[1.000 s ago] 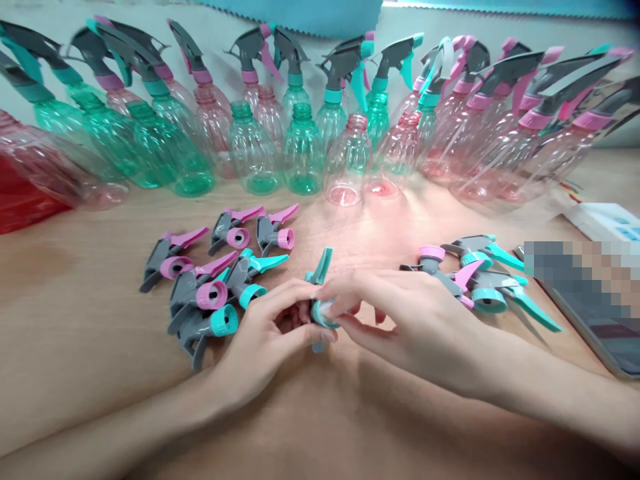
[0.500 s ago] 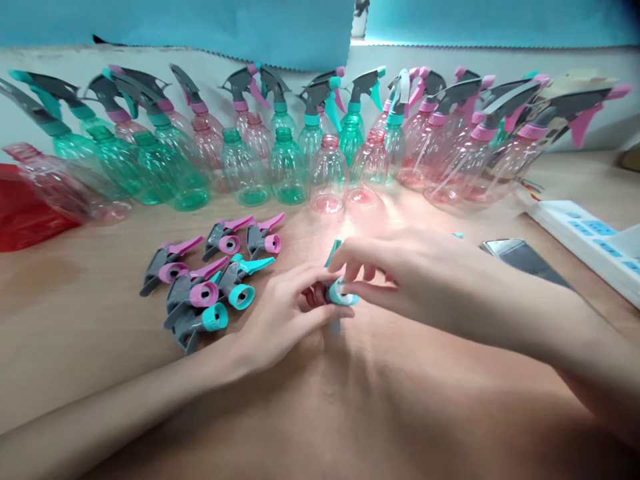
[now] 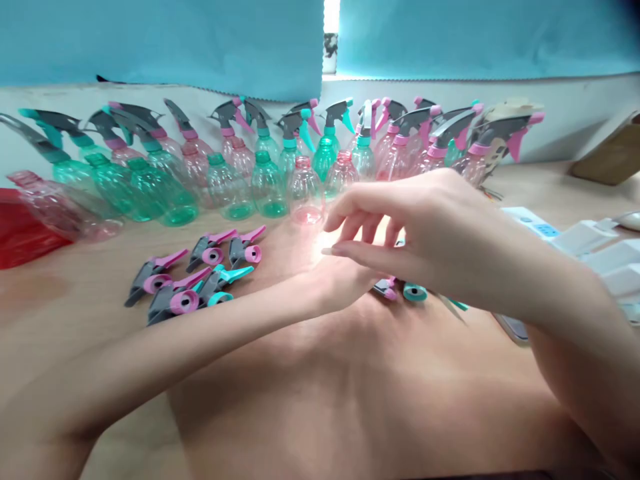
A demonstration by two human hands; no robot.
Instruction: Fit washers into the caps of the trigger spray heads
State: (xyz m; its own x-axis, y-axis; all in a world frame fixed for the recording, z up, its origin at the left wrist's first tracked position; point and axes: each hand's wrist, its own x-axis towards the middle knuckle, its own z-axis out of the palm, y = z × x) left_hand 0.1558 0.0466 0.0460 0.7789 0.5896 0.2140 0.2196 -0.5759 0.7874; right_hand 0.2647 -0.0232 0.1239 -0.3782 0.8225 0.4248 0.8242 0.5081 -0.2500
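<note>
My right hand hovers above the wooden table with its fingers spread and loosely bent, and nothing shows in them. My left hand reaches under it toward the table's middle, its fingers hidden behind the right hand. The teal spray head seen earlier is out of sight. A pile of grey spray heads with pink and teal collars lies to the left of my left forearm. A few more spray heads peek out below my right hand.
Along the back wall stands a row of green and pink clear bottles, many with trigger heads on. A red bag lies far left. A white power strip, a phone edge and white blocks sit at the right.
My right hand has lifted off the teal spray head and risen toward the camera. My left hand slid forward under it. The view tilted upward.
</note>
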